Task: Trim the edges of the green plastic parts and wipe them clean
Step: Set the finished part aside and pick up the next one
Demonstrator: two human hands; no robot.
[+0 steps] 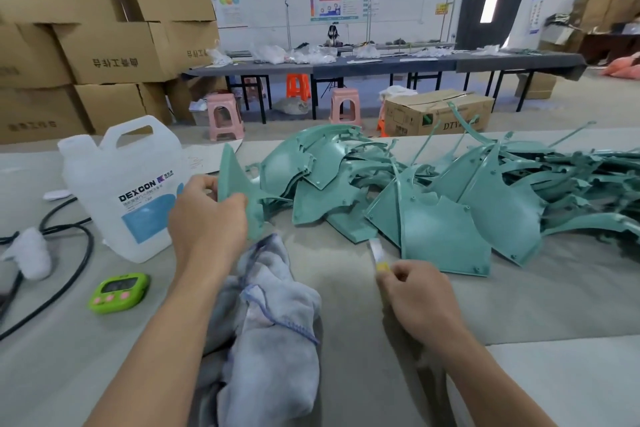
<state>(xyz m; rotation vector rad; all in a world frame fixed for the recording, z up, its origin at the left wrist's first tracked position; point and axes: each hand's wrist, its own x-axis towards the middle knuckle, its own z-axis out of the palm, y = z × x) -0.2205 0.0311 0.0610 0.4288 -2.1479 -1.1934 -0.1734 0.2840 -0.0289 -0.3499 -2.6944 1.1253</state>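
- The left hand (207, 218) is gripping one green plastic part (237, 189), with thumb and fingers curled round its lower edge. It is holding the part upright just beyond the far end of the grey cloth (270, 305).
- The right hand (419, 295) is pinching a small trimming blade (376, 253) with a yellowish grip. The tip is pointing away from the person, to the right of the cloth and apart from the held part.
- The pile of green parts (433, 204) is lying beyond the cloth and to its right, spreading along the desk (536, 308).
- A white jug (128, 184) is standing beyond the cloth to its left. A green timer (119, 291) is lying left of the cloth, and a black cable (74, 253) is running farther left again.
- The trimming step seems to be getting under way: a part and the blade are both in hand, but they are not meeting yet. The cloth is lying unheld, so wiping looks to be waiting.
- The next move is likely calling for the blade to be brought across to the part's edge at a shallow angle. The left hand would be steadying the part and keeping its fingers out of the cutting line.
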